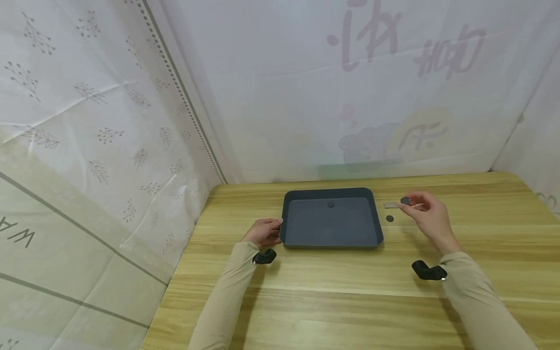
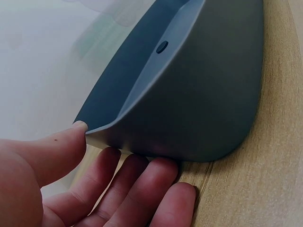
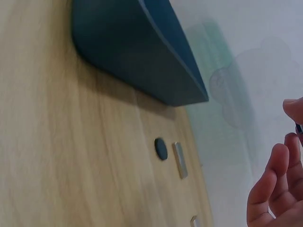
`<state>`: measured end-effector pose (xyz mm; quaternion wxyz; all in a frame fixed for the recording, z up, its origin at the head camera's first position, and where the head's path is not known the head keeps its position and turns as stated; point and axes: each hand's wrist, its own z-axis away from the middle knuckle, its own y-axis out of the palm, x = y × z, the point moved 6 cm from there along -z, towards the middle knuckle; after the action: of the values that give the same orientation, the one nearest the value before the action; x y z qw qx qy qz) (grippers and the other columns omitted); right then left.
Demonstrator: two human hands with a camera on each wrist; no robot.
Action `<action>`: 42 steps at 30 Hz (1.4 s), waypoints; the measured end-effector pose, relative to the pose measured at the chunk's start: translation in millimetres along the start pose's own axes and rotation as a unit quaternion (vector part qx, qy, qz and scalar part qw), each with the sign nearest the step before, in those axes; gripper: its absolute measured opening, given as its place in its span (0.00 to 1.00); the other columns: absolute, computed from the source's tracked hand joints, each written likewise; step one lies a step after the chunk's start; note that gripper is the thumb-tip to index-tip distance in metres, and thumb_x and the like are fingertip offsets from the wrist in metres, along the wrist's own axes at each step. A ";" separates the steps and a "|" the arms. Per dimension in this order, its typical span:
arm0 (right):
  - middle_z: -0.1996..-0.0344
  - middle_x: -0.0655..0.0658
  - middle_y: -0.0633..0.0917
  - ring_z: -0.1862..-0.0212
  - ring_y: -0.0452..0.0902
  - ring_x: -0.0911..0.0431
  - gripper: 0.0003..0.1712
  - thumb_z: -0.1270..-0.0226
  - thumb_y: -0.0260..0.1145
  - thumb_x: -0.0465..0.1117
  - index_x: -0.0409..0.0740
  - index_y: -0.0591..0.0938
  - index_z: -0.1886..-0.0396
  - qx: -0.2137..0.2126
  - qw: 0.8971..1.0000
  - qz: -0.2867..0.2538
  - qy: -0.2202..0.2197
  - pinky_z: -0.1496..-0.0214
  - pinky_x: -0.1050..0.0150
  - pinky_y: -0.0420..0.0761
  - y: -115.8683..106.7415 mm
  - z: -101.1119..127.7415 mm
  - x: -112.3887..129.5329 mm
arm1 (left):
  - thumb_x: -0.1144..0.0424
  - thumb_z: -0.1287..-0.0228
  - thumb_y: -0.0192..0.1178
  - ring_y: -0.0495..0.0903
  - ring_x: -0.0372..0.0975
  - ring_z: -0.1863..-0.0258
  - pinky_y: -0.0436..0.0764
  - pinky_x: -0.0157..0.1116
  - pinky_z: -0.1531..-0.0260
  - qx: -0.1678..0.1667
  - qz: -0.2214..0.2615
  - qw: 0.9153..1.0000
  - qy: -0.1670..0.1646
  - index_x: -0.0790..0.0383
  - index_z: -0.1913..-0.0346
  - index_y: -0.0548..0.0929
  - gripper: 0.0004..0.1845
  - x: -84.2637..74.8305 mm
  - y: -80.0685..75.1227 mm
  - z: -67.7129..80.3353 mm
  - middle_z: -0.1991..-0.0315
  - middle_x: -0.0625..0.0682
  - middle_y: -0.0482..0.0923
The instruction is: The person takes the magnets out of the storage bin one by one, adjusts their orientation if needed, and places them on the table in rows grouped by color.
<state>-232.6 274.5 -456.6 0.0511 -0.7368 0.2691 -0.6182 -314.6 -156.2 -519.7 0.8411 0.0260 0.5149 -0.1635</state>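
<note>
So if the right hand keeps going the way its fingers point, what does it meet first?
The right hand pinches a small dark disc and points left toward the tray. First in that line looks to be the grey strip on the table, then the tray's right wall; depth is unclear, since the hand may be above them.

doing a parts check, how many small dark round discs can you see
3: one in the tray near its far wall, one on the table right of the tray, one pinched in the right hand. None seems hidden.

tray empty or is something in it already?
Not empty: one small dark disc lies inside the dark tray, near its far wall. The rest of the tray floor shows bare in the head view.
</note>
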 end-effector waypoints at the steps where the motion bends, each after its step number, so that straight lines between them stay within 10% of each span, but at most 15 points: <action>1: 0.67 0.63 0.75 0.68 0.72 0.68 0.21 0.36 0.69 0.44 0.37 0.77 0.48 -0.002 1.000 0.004 0.000 0.71 0.74 0.73 -1.0 -0.3 -1.9 | 0.57 0.29 0.56 0.81 0.35 0.71 0.81 0.31 0.71 0.000 -0.001 1.000 0.000 0.70 0.44 0.78 0.20 0.0 -0.1 -0.2 0.68 0.50 0.82; 26: 0.69 0.62 0.74 0.69 0.71 0.71 0.23 0.35 0.67 0.49 0.38 0.80 0.47 0.048 0.996 0.073 0.036 0.70 0.72 0.74 -3.2 -1.7 -33.7 | 0.57 0.29 0.56 0.80 0.35 0.73 0.80 0.30 0.72 0.002 0.003 1.000 0.000 0.70 0.46 0.79 0.19 0.1 -0.2 -0.8 0.70 0.49 0.81; 42: 0.60 0.35 0.83 0.60 0.76 0.50 0.21 0.34 0.66 0.44 0.32 0.81 0.49 0.098 0.984 0.141 0.048 0.64 0.65 0.71 10.6 -5.6 -50.4 | 0.57 0.29 0.56 0.80 0.36 0.71 0.81 0.32 0.71 -0.004 -0.004 1.000 0.002 0.69 0.47 0.80 0.18 -0.4 -0.5 1.2 0.68 0.50 0.81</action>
<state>-245.9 290.1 -504.2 0.1968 -0.6525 0.3103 -0.6628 -313.9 -156.8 -518.7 0.8395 0.0207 0.5174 -0.1647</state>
